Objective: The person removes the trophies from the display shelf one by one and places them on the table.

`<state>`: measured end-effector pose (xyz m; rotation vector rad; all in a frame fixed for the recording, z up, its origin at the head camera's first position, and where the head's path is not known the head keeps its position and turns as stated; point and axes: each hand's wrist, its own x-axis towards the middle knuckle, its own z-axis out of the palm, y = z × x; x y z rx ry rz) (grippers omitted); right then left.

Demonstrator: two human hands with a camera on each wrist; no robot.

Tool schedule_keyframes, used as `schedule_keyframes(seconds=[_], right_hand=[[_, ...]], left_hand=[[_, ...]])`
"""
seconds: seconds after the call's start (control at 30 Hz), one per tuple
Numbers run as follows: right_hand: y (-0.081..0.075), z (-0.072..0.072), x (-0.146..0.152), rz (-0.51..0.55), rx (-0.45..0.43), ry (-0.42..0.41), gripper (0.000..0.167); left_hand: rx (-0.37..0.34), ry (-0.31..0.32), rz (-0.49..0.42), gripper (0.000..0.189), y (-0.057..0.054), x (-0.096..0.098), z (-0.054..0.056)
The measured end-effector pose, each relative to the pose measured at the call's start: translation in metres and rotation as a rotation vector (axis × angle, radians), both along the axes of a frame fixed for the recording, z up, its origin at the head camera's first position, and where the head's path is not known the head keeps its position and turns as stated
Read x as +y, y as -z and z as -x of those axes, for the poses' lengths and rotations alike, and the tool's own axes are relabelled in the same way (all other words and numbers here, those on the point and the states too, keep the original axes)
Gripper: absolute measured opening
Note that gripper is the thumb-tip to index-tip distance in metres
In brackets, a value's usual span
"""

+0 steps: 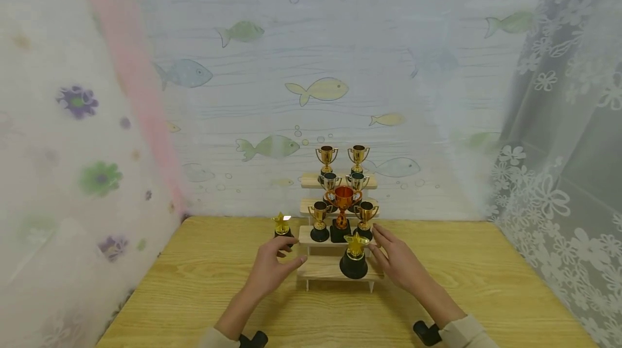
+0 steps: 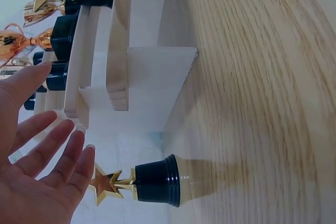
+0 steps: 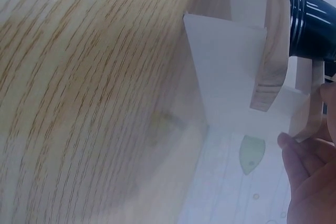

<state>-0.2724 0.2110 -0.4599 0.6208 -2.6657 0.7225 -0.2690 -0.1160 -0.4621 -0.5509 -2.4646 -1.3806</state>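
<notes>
A tiered wooden stand (image 1: 320,268) with white side panels holds several small trophies. On its lowest step, toward the right, is a gold star trophy (image 1: 356,256) with a black base. The step above carries an orange cup trophy (image 1: 342,205) between two gold cup trophies (image 1: 319,221). My left hand (image 1: 272,267) is beside the stand's left end with fingers spread and nothing held. Another star trophy (image 2: 157,182) stands on the table by that hand. At the stand's right end is my right hand (image 1: 398,261); its fingertips (image 3: 286,141) are at the second step's end, contact unclear.
Silver cup trophies (image 1: 329,181) and gold cup trophies (image 1: 358,156) occupy the upper steps. The stand rests on a wood-grain table (image 1: 209,272). A fish-print curtain (image 1: 272,67) hangs behind, and a lace curtain (image 1: 549,197) lies along the right side.
</notes>
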Motion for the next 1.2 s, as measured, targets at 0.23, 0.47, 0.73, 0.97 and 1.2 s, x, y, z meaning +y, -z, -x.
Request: schedule_keyframes(seconds=[0.23, 0.47, 0.73, 0.97, 1.2], right_hand=[[-0.001, -0.001, 0.000, -0.008, 0.003, 0.002, 0.053], [0.000, 0.000, 0.000, -0.006, 0.002, 0.003, 0.053], [0.001, 0.001, 0.001, -0.010, 0.014, 0.002, 0.053], [0.000, 0.001, 0.000, 0.000, 0.022, 0.000, 0.053], [0.002, 0.001, 0.001, -0.012, 0.023, 0.003, 0.053]], left_hand=[[0.013, -0.008, 0.011, 0.040, -0.001, 0.002, -0.005], [0.007, 0.028, -0.006, 0.041, -0.006, 0.009, -0.010], [-0.002, 0.078, -0.004, 0.041, -0.006, 0.020, -0.013], [0.019, 0.117, -0.005, 0.040, -0.004, 0.031, -0.012], [0.016, 0.138, 0.032, 0.042, -0.001, 0.044, -0.011]])
